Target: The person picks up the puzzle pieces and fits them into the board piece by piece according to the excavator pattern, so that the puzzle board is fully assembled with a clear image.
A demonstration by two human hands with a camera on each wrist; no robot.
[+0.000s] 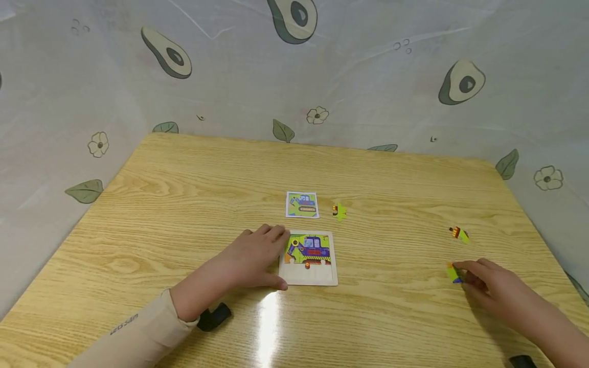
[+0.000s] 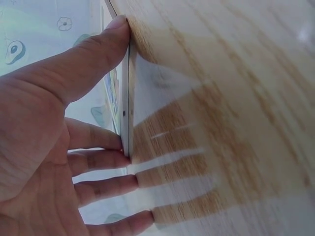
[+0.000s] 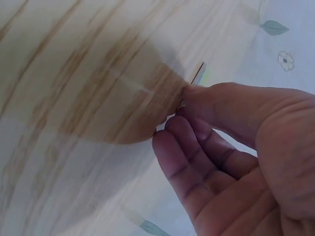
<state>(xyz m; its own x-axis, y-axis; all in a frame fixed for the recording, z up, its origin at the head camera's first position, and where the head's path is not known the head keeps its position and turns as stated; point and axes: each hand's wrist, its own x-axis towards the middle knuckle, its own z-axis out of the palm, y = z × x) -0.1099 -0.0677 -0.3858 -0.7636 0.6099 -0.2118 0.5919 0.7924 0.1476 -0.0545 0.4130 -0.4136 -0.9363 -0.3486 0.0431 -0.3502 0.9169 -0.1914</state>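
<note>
A square puzzle board (image 1: 308, 282) lies on the table with its upper part filled by a purple excavator picture; its lower part is bare. The left hand (image 1: 257, 258) rests at the board's left edge, thumb at the lower corner and fingers at the upper one. In the left wrist view that hand (image 2: 64, 132) touches the board's edge (image 2: 126, 108) with spread fingers. At the right, the right hand (image 1: 503, 289) pinches a green and blue puzzle piece (image 1: 452, 273) at the tabletop. The right wrist view has the thumb and fingers of this hand (image 3: 221, 142) together, mostly hiding the piece.
Behind the board lies a small picture card (image 1: 302, 205), with a green loose piece (image 1: 340, 211) to its right. Another loose piece (image 1: 459, 234) lies beyond the right hand. A patterned cloth (image 1: 239, 76) hangs along the table's far edge.
</note>
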